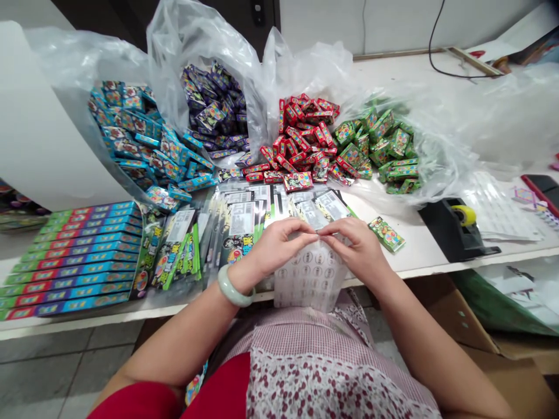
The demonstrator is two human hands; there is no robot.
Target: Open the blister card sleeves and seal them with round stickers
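A translucent sheet of round stickers (308,278) hangs over the table's front edge, its lower end against the apron. My left hand (277,247), with a pale bangle on the wrist, pinches the sheet's upper edge. From the other side, my right hand (360,250) pinches the same edge, and the fingertips of both hands nearly meet. Just beyond the hands lie flat printed plastic packets (240,224) with barcode labels. One small green box (387,234) rests by itself to the right of my right hand.
Clear bags spill blue boxes (144,139), purple boxes (213,110), red boxes (305,134) and green boxes (384,145) along the back. Stacked multicoloured rows (82,256) stand at left. A black tape dispenser (454,227) and a phone (544,191) are at right; a cardboard box (441,308) sits below.
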